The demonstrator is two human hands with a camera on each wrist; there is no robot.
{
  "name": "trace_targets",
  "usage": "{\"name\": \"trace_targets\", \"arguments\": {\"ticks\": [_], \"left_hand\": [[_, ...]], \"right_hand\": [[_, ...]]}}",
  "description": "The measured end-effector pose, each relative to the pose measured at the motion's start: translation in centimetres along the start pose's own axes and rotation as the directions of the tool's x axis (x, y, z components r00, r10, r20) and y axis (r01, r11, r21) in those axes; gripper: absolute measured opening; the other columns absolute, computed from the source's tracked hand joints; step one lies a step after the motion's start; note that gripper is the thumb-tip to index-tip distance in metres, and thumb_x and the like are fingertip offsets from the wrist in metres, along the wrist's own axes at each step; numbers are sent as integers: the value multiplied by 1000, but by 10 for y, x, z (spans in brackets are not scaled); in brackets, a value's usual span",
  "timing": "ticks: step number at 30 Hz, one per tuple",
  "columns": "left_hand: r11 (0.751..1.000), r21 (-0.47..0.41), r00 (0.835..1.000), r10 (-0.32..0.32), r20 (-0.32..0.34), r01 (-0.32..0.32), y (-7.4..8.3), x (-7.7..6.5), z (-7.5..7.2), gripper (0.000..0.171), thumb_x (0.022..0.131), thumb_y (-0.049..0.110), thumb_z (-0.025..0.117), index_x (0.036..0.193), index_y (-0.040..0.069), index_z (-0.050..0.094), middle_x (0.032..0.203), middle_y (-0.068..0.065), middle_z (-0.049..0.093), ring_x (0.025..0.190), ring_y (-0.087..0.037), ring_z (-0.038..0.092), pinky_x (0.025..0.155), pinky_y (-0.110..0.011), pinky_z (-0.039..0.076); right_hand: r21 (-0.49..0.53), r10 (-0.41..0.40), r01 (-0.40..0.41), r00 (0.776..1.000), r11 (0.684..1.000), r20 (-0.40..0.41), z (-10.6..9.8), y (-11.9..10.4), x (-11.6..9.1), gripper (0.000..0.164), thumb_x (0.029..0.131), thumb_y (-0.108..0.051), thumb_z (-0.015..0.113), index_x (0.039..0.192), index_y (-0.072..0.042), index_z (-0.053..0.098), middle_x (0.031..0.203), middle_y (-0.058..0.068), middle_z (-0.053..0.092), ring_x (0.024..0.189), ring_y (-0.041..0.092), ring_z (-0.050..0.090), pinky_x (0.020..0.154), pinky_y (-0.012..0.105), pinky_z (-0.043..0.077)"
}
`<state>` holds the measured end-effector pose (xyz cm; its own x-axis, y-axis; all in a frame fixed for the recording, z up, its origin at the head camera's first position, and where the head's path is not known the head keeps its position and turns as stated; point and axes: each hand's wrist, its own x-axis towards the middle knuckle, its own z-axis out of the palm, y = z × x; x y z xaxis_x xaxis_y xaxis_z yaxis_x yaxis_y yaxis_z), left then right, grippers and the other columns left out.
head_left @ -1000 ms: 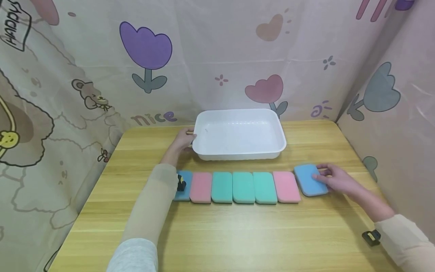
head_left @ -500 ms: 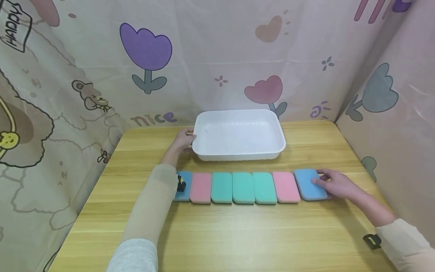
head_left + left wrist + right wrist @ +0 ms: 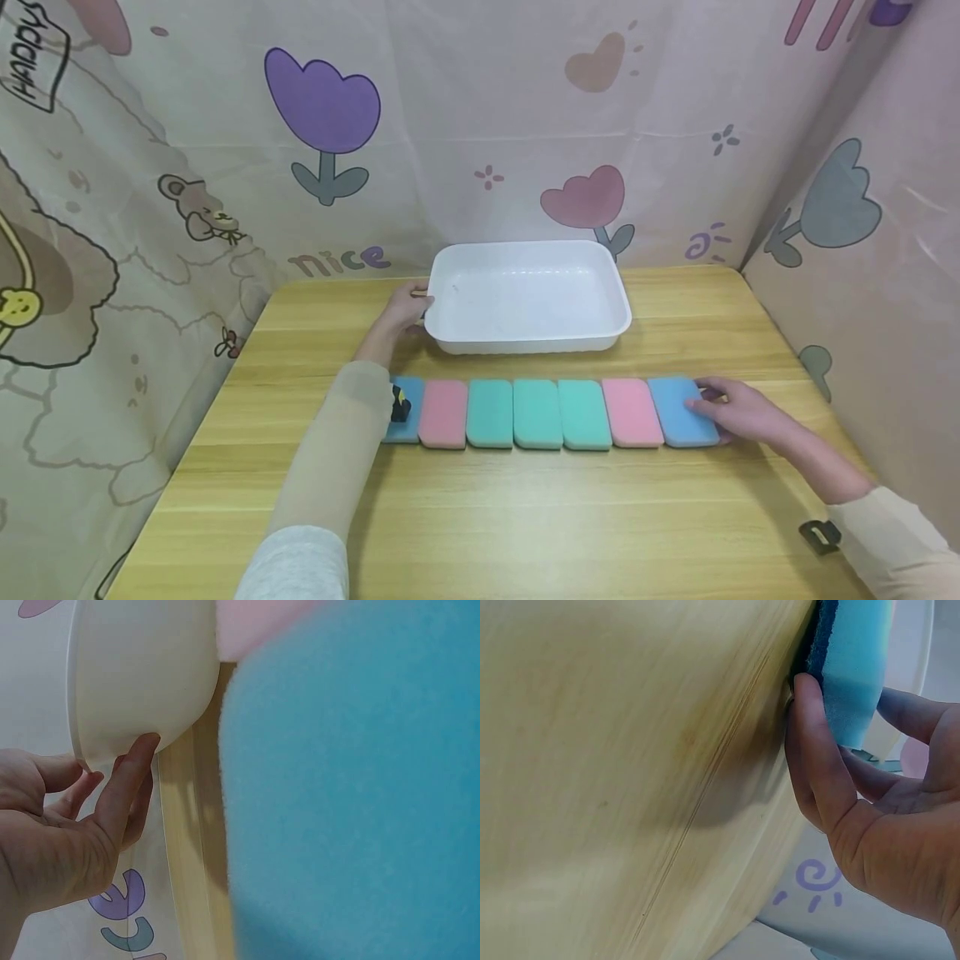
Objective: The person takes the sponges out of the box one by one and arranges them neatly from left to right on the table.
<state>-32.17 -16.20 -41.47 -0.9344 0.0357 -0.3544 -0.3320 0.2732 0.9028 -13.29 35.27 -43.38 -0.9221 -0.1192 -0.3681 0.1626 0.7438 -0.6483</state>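
My right hand (image 3: 742, 410) grips a blue sponge (image 3: 681, 410) by its right edge, thumb on top, at the right end of a row of sponges. In the right wrist view this sponge (image 3: 853, 675) shows a dark scouring layer underneath. Beside it lies a pink sponge (image 3: 632, 412). Three green sponges (image 3: 537, 414) follow to the left, then another pink sponge (image 3: 443, 414) and a blue sponge (image 3: 408, 425) partly hidden by the left sleeve. At the back, my left hand (image 3: 403, 308) holds the left rim of a white tray (image 3: 525, 345), its thumb at the rim and fingers (image 3: 139, 761) against the wall.
The wooden table (image 3: 555, 517) ends at a printed curtain (image 3: 480, 108) behind the tray, with more curtain at both sides. A black clip-like piece (image 3: 820, 536) shows at the right sleeve, and another (image 3: 401, 404) at the left one.
My right hand has brought the blue sponge down and toward the front, slightly leftward. It now lines up against the pink one. My left hand and the tray have stayed put.
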Motion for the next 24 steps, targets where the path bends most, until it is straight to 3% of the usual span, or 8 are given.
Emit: {"name": "trace_targets", "arguments": {"ticks": [8,16,20,24], "left_hand": [[1000,2,1000,1,-2,-1,1,-1,-1,50,110,12,48,159,7,36,146,-25,49,130,-41,54,104,-51,54],[1000,-5,1000,-1,0,1,-2,2,-1,51,110,11,50,158,8,37,146,-25,49,130,-41,54,103,-52,54],[1000,21,1000,0,7,0,-4,0,-5,52,110,12,50,159,7,35,149,-25,48,132,-42,53,104,-54,54],[993,106,998,48,39,-52,-4,-2,-10,54,111,20,49,160,4,32,152,-27,45,136,-43,51,106,-52,53]], "right_hand": [[31,-2,1,1000,1000,16,0,-2,1,71,106,-30,60,149,20,33,132,39,51,100,33,68,68,36,64],[22,-10,10,1000,1000,16,-1,-3,0,71,107,-32,59,149,19,33,133,41,50,105,40,66,71,37,64],[-18,-46,45,998,999,-30,0,-4,1,69,109,-36,54,150,17,36,131,37,54,100,37,66,69,35,61],[-68,-105,96,984,993,-144,-5,-5,3,68,112,-40,45,152,14,35,134,35,55,99,37,67,72,39,58]]}}
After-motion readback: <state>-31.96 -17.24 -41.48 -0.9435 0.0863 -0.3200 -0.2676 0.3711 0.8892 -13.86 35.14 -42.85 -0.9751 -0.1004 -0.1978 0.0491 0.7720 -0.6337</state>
